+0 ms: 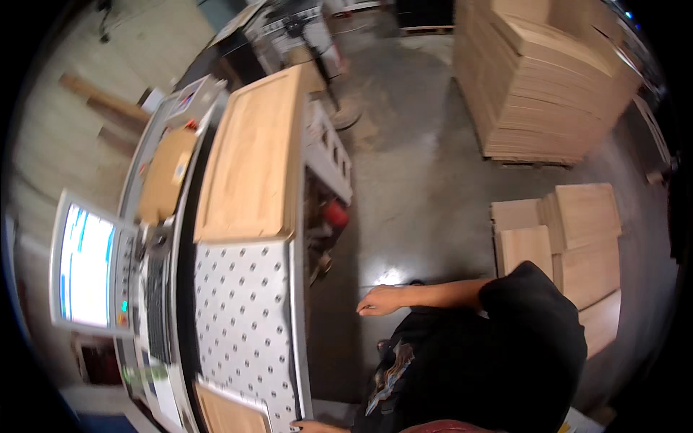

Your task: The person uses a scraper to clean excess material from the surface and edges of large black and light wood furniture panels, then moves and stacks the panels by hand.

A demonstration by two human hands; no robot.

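Note:
My left hand (312, 426) is at the lower edge, mostly cut off. Its fingers reach onto the rim of a long worktable, beside a light wood panel (231, 411) with a pale border. My right hand (380, 299) hangs past the table's side with loosely curled fingers and nothing visible in it. The worktable's white top (242, 310) has a dark dotted pattern. Stacked on its far part are wooden cabinet doors (249, 162) with raised centre panels.
Left of the table stand a monitor (88, 265) and a black keyboard (156, 310). A flat piece of cardboard (164, 173) lies beyond them. On the right are stacks of wood panels (588, 216), with a tall stack of cardboard sheets (541, 101) on a pallet farther back.

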